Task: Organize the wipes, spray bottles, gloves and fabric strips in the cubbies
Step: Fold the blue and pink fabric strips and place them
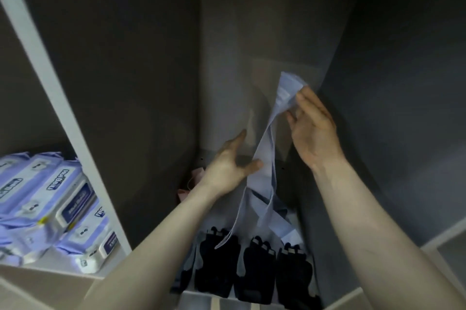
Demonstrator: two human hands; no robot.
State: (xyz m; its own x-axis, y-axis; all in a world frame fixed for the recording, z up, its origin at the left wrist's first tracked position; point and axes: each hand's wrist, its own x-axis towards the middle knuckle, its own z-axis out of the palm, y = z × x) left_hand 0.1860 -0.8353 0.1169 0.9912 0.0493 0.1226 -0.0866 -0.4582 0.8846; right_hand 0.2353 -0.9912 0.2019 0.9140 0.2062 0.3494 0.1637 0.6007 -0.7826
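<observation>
Inside the dark cubby at 12 o'clock, both hands work 1 pale blue fabric strip (264, 153) that hangs from high at 1 o'clock down toward 6 o'clock. At 2 o'clock the right hand (314, 130) pinches the strip's bunched top end between thumb and fingertips, the other fingers loosely extended. Near centre the left hand (228, 166) holds the strip's middle, thumb pressed on its front and fingers curled behind. Beneath them more pale blue strips (274, 219) lie heaped on the cubby floor, and the hanging tail reaches just over a row of black gloves (254, 269) laid side by side at 6 o'clock along the front edge. Something pink (195, 178) sits at the back left corner, too hidden to identify. Across the white divider (60, 108), at 8 o'clock, purple wipes packs (50, 208) are stacked in the neighbouring cubby
</observation>
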